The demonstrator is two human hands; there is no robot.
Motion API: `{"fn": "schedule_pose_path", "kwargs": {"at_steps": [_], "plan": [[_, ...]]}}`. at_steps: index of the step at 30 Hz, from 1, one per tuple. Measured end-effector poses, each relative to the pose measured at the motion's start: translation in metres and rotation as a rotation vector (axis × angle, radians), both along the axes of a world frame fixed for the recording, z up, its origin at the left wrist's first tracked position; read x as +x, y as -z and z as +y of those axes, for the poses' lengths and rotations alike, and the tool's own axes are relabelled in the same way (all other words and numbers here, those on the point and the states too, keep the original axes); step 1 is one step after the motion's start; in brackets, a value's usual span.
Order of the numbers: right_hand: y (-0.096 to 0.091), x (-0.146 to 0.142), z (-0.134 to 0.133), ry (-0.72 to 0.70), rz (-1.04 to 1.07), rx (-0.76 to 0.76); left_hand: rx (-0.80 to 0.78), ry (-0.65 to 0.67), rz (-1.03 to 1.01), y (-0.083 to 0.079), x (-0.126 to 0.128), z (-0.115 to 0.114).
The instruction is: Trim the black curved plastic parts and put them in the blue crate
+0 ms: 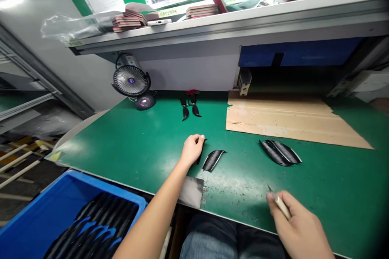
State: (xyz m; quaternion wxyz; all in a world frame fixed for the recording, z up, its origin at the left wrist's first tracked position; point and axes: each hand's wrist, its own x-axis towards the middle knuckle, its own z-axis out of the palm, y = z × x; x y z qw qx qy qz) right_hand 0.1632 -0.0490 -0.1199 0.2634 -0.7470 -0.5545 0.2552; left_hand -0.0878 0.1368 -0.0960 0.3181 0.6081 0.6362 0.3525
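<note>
My left hand (192, 148) reaches out over the green table (136, 137) with its fingers curled round a black curved part (200, 156), mostly hidden under the hand. Just to its right lies another black curved part with a pale edge (213, 159). My right hand (299, 222) rests near the table's front edge and grips a small craft knife (278, 202), blade pointing up and left. Further right, a small stack of similar black parts (281, 152) lies flat.
A blue bin (39, 218) of long black parts stands at the lower left below the table. A dark square sheet (191, 191) hangs over the front edge. Cardboard (288, 119) covers the back right. A small fan (131, 81) and black clips (190, 107) stand at the back.
</note>
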Motion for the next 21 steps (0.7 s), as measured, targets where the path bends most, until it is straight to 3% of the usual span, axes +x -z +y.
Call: {"fn": "schedule_pose_path", "kwargs": {"at_steps": [3,6,10,14,16,17,19,21], "plan": [[-0.007,0.025,0.038,0.066,-0.177,0.041,0.087,-0.002,0.086,0.014,0.015,-0.006],[-0.015,0.037,0.082,0.116,-0.281,0.062,0.134,-0.028,0.119,0.014,0.024,-0.013],[-0.016,0.038,0.126,0.064,-0.336,0.125,0.195,-0.078,0.107,-0.01,0.029,-0.03],[-0.031,0.031,0.119,-0.087,-0.234,0.163,0.199,-0.044,-0.037,-0.038,0.042,-0.066],[-0.05,0.026,0.098,-0.231,-0.13,0.174,0.003,-0.03,-0.351,-0.046,0.053,-0.086],[-0.061,0.023,0.085,-0.346,-0.061,0.177,-0.173,0.003,-0.554,-0.049,0.06,-0.095],[-0.081,0.018,0.059,-0.618,0.096,0.167,-0.575,0.146,-0.915,-0.052,0.075,-0.108],[-0.093,0.014,0.038,-0.812,0.164,0.185,-0.805,0.309,-1.136,-0.052,0.088,-0.116]]}}
